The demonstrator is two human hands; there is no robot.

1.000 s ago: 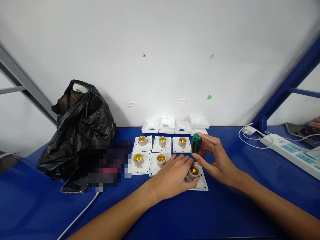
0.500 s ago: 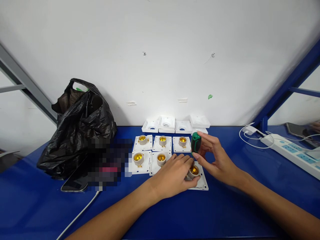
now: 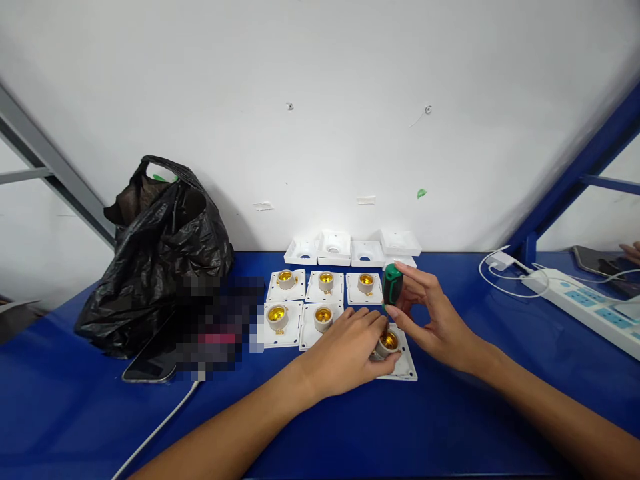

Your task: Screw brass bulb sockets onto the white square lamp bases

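Observation:
My left hand (image 3: 350, 353) is closed around a round lamp socket (image 3: 389, 342) with a brass-coloured inside. That socket sits on a square white base plate (image 3: 407, 367) lying on the table. Upright over the socket stands a screwdriver with a green and black handle (image 3: 393, 283), its lower end hidden behind my left fingers. My right hand (image 3: 430, 320) pinches this handle between thumb and fingers. Just beyond my left hand, several more plates with sockets lie in two rows, among them a near socket (image 3: 323, 319) and a far socket (image 3: 365, 283).
Several white square covers (image 3: 334, 245) are piled along the wall. To the left are a black plastic bag (image 3: 165, 247), a phone (image 3: 155, 363) and a white cable (image 3: 160, 423). A power strip (image 3: 590, 303) with cables lies at the right. Another person's hand (image 3: 631, 252) shows at the right edge.
My hands, the screwdriver and the socket look the same. The view has shifted very slightly. At the far right edge, the other person's hand has moved.

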